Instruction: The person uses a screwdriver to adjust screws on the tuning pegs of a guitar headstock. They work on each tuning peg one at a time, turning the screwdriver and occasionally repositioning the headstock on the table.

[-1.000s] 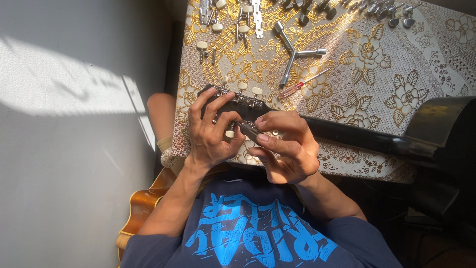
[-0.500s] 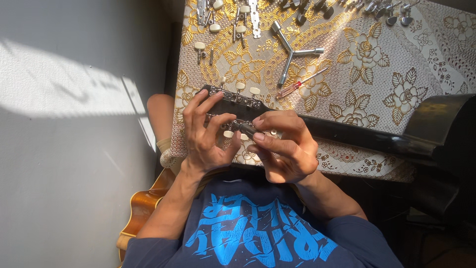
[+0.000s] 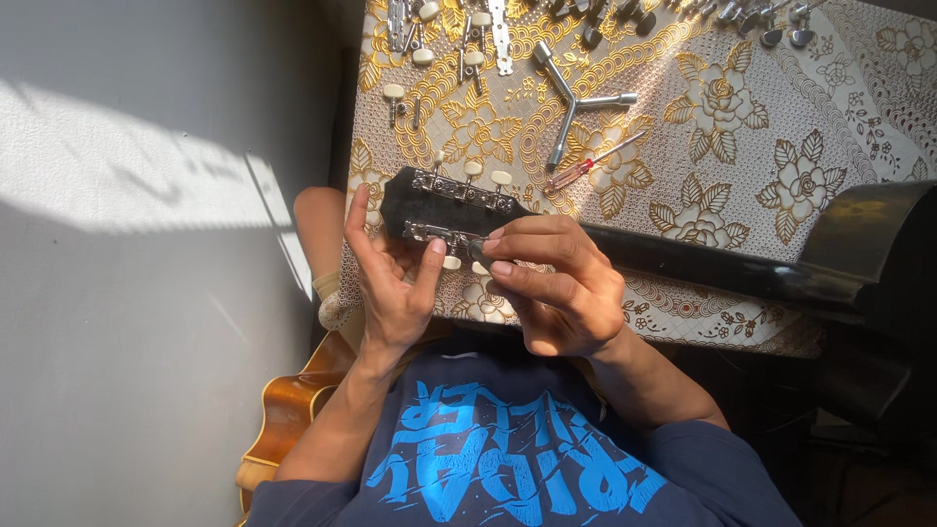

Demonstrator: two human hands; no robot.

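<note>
1. Gripping the black guitar headstock (image 3: 429, 200) at the table's near edge, the left hand (image 3: 390, 283) cups its end
2. Right hand (image 3: 551, 283) pinches a tuner (fingers hide it)
3. Farther off, loose tuning pegs (image 3: 429, 39) run out of view

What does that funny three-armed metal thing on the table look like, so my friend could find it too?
Start at the table cloth with gold flowers, then look just beyond the black guitar head that both hands hold. There lies a silver wrench with three arms spreading from one middle, like the letter Y. Its neighbours are small pegs with pale knobs and a thin red screwdriver; only the wrench has three arms.
</note>
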